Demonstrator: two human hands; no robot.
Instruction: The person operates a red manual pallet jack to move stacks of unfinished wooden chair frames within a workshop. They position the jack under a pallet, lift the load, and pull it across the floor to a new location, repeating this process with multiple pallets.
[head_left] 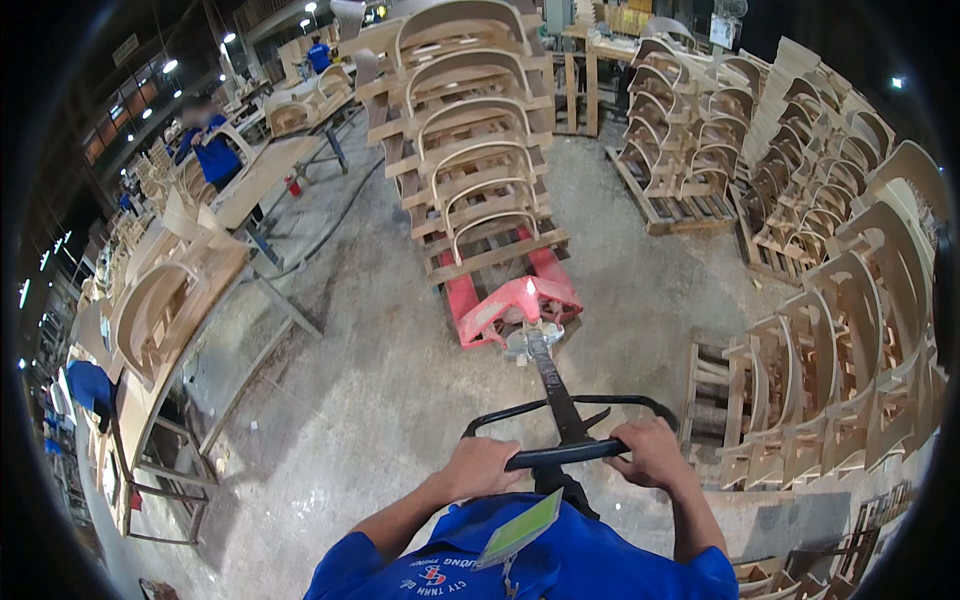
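- Black metal nearest: holds the handle (565, 453) of a pallet jack by its near bar, just before the chest.
- Wraps the left hand (485, 467) round the left end of the bar, closed, fingertips hidden from view.
- Wraps the right hand (652, 453) round the right end, likewise closed, fingers bent over the bar.
- Between these grips, a stretch of bare bar; just beyond, inside the loop, a small black lever (597, 417).
- Wears a blue shirt (440, 550), with a green and white badge (522, 530) hung at the chest.
- Out from the handle, a dark shaft (549, 375), down to the red jack (525, 298) on the concrete floor (350, 390).
- Beyond that, two red forks (463, 300) under the near end of a tall stack (500, 256), straight ahead.
- Within the stack, pale bent-wood frames (468, 57) in rows, arched, among flat boards.
- To the right, well apart, more curved wood on pallets (640, 190), the nearest group level with the shaft.
- To the left, a long bench (205, 285) with curved pieces (150, 320) on top.
- Farther left, a co-worker (215, 158) in blue beside another bench, grip too small to tell; near it, a dark hose (340, 220) along the floor.
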